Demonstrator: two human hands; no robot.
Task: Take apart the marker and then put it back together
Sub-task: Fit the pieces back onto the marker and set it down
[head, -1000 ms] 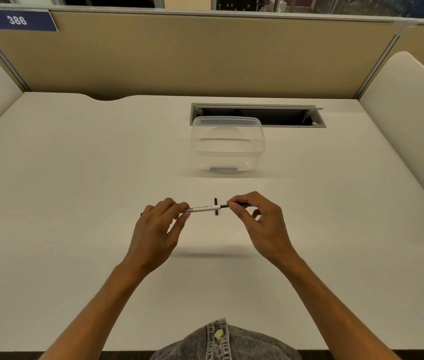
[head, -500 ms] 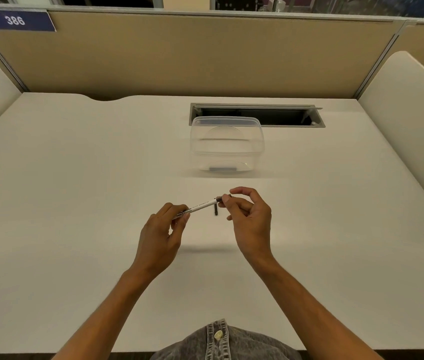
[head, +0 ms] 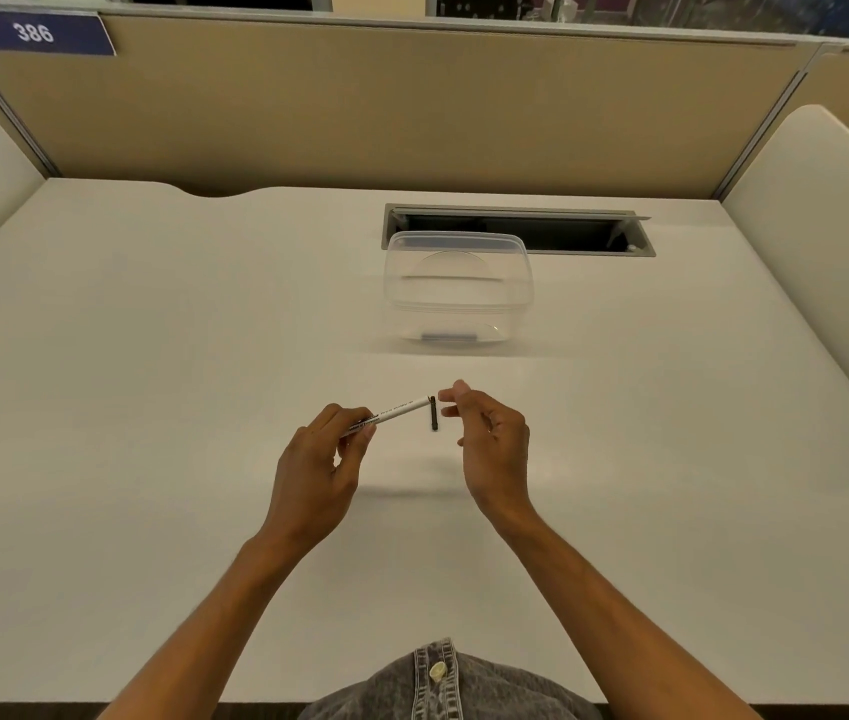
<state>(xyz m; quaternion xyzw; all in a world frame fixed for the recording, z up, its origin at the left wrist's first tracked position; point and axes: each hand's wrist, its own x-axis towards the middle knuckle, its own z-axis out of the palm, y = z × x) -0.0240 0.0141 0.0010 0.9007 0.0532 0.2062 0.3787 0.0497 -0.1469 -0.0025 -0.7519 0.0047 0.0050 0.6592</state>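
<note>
My left hand [head: 323,459] pinches the left end of a slim white marker barrel [head: 401,409] with black print, held above the desk and tilted up to the right. My right hand [head: 490,439] hovers at the barrel's right end with thumb and forefinger curled close together. Whether they pinch the marker's tip is hidden. A short black marker part [head: 434,414] lies on the white desk [head: 152,407] just under that end.
A clear plastic container [head: 458,288] with a lid stands on the desk beyond my hands. Behind it is an open cable slot [head: 567,233]. Tan partition walls close off the back and both sides.
The black section that stuck out to the right of the barrel is no longer seen. The barrel has tilted up at its right end. My right hand has moved left to that end.
</note>
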